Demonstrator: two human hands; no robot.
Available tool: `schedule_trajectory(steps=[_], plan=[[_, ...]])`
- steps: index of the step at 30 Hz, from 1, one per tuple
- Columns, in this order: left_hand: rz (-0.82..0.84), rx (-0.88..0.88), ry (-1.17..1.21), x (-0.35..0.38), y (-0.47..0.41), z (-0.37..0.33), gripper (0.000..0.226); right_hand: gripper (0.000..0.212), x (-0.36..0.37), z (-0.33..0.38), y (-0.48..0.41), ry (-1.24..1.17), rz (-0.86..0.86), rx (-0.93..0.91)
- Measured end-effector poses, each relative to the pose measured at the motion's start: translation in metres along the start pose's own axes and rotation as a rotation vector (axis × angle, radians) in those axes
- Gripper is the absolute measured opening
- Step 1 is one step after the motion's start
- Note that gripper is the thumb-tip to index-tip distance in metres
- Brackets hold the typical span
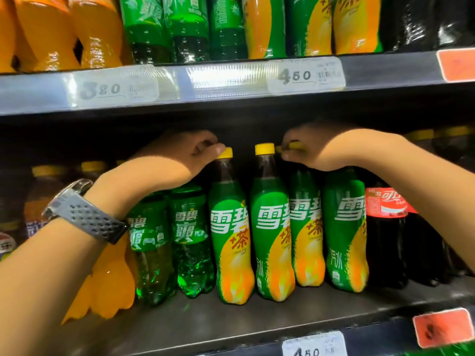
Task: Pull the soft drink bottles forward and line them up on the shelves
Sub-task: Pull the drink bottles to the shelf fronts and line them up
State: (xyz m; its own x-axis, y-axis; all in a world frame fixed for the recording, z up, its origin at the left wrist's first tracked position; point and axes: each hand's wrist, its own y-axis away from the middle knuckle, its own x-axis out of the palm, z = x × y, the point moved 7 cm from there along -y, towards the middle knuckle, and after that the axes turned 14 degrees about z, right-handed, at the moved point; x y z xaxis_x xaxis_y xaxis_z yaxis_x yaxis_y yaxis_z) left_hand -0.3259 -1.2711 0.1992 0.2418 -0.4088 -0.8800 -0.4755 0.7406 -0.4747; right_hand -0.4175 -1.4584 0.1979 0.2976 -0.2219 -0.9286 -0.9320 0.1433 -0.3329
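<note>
Several green-and-yellow tea soda bottles with yellow caps stand on the lower shelf point(231, 319). My left hand point(180, 158), with a grey watch on the wrist, grips the yellow cap of the leftmost tea bottle point(231, 240). My right hand point(316, 147) grips the cap of the third tea bottle point(305, 240). Between them stands a second tea bottle point(270, 240), untouched. A fourth tea bottle point(344, 240) stands under my right wrist. Two clear green soda bottles point(190, 240) stand beneath my left wrist.
Cola bottles point(385, 235) stand right of the tea bottles and orange soda bottles point(108, 286) at left. The upper shelf point(231, 83) with price tags hangs close above my hands. Bare shelf lies in front of the bottles. An orange tag point(442, 327) marks the lower edge.
</note>
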Motion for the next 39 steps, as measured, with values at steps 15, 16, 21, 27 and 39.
schedule_trajectory(steps=[15,16,21,27,39], plan=[[0.102,-0.048,-0.168,0.002,0.009,0.035,0.026,0.031,0.003,-0.001,-0.003,-0.018,0.045,-0.072],[0.109,-0.049,-0.165,0.001,0.01,0.035,0.027,0.032,0.003,-0.001,-0.003,-0.024,0.054,-0.063],[0.108,-0.021,-0.141,-0.003,0.016,0.029,0.026,0.044,-0.02,0.023,-0.001,-0.129,-0.218,-0.042],[0.047,0.008,-0.081,-0.009,0.021,0.026,0.026,0.045,-0.031,0.098,0.004,-0.11,-0.362,-0.219],[0.066,-0.057,-0.143,-0.029,0.045,0.063,0.031,0.039,-0.017,0.166,-0.028,-0.168,-0.096,-0.346]])
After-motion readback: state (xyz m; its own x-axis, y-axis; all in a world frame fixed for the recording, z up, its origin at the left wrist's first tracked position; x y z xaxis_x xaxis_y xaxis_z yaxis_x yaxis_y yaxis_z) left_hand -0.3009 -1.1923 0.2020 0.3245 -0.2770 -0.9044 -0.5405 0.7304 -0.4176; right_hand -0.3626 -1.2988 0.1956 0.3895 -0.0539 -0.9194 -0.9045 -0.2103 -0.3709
